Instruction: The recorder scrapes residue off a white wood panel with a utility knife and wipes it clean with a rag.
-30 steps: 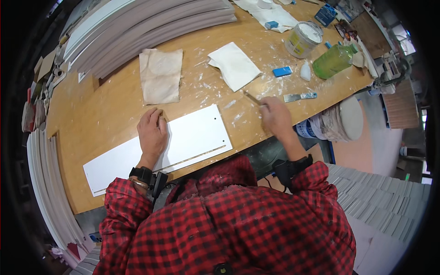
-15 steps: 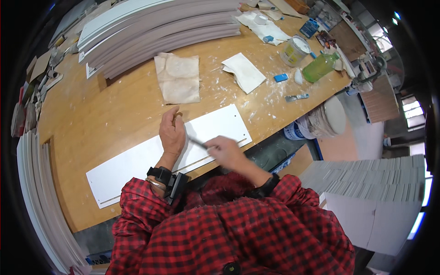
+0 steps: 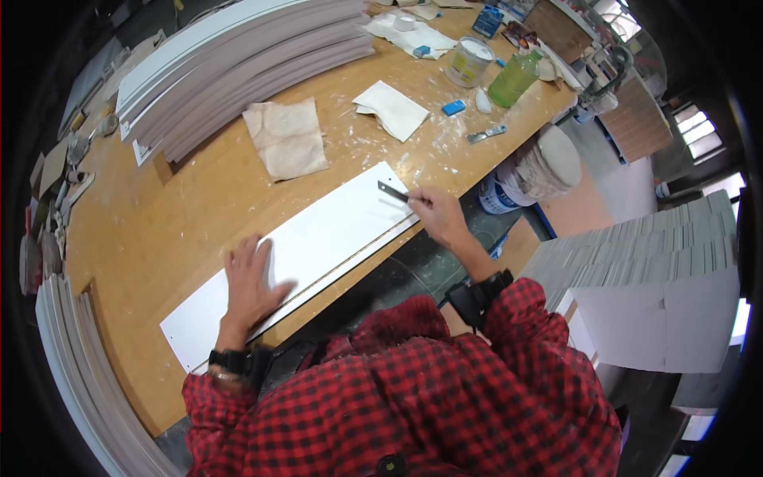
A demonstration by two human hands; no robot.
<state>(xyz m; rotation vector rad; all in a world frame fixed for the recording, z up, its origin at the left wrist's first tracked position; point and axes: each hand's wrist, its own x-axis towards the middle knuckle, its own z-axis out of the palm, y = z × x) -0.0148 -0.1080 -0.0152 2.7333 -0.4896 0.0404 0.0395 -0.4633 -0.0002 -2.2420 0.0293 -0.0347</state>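
While the left hand (image 3: 251, 288) lies flat and spread on the left part of the white panel (image 3: 326, 221), the right hand (image 3: 439, 215) grips a dark flat tool (image 3: 391, 191) over its right end; contact cannot be determined. The panel lies along the near edge of the wooden table (image 3: 195, 211).

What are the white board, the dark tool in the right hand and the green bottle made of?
White board: perhaps pressed wood with a smooth white coat, because brown shows along its groove.
Dark tool in the right hand: probably dull metal, since it's thin, flat and straight.
Green bottle: looks see-through and smooth, so likely plastic, though glass could look like that.
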